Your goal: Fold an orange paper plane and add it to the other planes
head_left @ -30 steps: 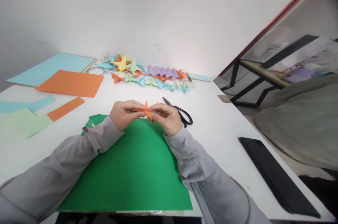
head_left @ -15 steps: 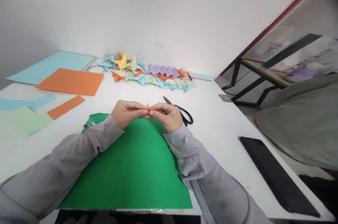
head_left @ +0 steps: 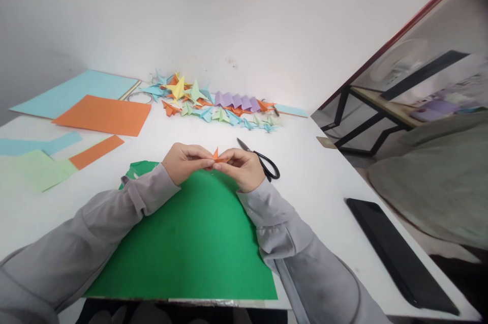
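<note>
Left hand point(head_left: 187, 163): thumb and fingertips pinch the orange paper point(head_left: 217, 154).
Right hand point(head_left: 244, 169): thumb and fingers pinch its other side, fingertips nearly meeting.
Orange paper: creased, sharp point upright between the hands, over the green sheet's point(head_left: 183, 242) far edge.
Green sheet: smooth, crumpled at far left.
Scissors point(head_left: 270, 165): looped black handles, beside the right hand.
Folded papers point(head_left: 177, 90): spiky, many-coloured.
Orange paper versus a second ago: fewer points show; more is hidden by fingers.

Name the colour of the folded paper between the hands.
The folded paper is orange, best seen in the head view.
</note>
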Available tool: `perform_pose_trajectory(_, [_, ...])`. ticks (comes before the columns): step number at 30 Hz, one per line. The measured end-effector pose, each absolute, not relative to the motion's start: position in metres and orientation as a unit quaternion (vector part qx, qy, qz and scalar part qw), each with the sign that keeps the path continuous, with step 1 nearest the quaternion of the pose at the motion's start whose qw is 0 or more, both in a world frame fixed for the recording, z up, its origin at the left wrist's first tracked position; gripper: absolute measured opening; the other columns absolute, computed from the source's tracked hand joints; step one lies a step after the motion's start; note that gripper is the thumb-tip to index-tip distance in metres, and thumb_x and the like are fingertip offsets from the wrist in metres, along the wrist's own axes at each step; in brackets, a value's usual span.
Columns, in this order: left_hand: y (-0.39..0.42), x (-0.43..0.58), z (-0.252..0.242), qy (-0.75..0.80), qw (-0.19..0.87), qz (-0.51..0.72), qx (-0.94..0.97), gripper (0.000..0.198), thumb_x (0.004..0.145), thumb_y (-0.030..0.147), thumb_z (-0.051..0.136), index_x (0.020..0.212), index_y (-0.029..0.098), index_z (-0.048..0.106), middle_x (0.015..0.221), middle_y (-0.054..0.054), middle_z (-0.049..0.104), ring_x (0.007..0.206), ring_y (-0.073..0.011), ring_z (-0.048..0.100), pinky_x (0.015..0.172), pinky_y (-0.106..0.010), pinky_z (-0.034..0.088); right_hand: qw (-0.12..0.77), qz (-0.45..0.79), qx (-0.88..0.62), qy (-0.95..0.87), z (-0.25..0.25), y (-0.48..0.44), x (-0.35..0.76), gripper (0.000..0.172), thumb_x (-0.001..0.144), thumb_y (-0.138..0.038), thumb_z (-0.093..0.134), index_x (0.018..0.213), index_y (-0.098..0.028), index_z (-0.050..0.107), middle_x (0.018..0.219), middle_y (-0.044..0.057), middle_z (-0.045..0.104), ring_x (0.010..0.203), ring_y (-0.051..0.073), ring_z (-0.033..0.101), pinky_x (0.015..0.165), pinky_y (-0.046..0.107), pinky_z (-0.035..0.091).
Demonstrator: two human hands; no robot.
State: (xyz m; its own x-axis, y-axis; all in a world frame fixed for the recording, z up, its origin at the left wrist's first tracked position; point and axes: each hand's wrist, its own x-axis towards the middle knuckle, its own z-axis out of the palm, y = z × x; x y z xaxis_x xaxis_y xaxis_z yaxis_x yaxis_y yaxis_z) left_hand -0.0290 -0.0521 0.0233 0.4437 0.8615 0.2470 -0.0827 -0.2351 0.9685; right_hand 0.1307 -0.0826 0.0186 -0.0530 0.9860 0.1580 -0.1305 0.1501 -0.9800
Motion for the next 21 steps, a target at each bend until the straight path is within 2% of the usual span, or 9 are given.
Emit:
perform_pose_trajectory(5, [-0.054, -0.027, 0.025, 0.304, 0.555, 0.419, 0.651, 0.013, 0.061, 0.027, 0.073, 0.062, 0.014, 0.071, 0.062, -0.005, 0.069, 0.058, -0.0145, 0.062, 0.058, -0.026, 0.052, 0.539, 0.485, -0.441, -0.529, 0.015, -0.081, 0.132, 0.024, 0.052, -0.038, 0.079, 0.051, -0.017, 0.065, 0.051, 0.0, 0.063, 0.05, 0.011, 0.055, 0.052, 0.025, 0.044])
perform_pose_trajectory(8, [-0.054, -0.025, 0.022, 0.334, 0.588, 0.409, 0.613, 0.016, 0.057, 0.029, 0.076, 0.062, 0.014, 0.071, 0.06, -0.005, 0.069, 0.055, -0.0138, 0.062, 0.057, -0.026, 0.053, 0.547, 0.51, -0.44, -0.498, 0.007, -0.078, 0.131, 0.024, 0.054, -0.038, 0.078, 0.052, -0.017, 0.066, 0.049, 0.0, 0.063, 0.048, 0.011, 0.056, 0.053, 0.026, 0.045])
perform_pose_trajectory(15, [-0.055, -0.02, 0.021, 0.384, 0.712, 0.377, 0.451, 0.032, 0.047, 0.032, 0.082, 0.066, 0.01, 0.069, 0.06, -0.007, 0.069, 0.057, -0.0146, 0.065, 0.057, -0.026, 0.055, 0.558, 0.587, -0.45, -0.376, 0.004, -0.076, 0.126, 0.032, 0.043, -0.04, 0.082, 0.049, -0.015, 0.064, 0.046, 0.0, 0.062, 0.042, 0.009, 0.054, 0.047, 0.023, 0.044])
perform_pose_trajectory(21, [-0.057, -0.021, 0.029, 0.412, 0.74, 0.344, 0.406, 0.026, 0.051, 0.028, 0.081, 0.065, 0.01, 0.069, 0.058, -0.007, 0.068, 0.053, -0.0134, 0.064, 0.052, -0.024, 0.054, 0.557, 0.616, -0.454, -0.322, 0.007, -0.078, 0.124, 0.034, 0.039, -0.039, 0.084, 0.047, -0.014, 0.062, 0.044, 0.0, 0.062, 0.038, 0.007, 0.052, 0.043, 0.021, 0.043])
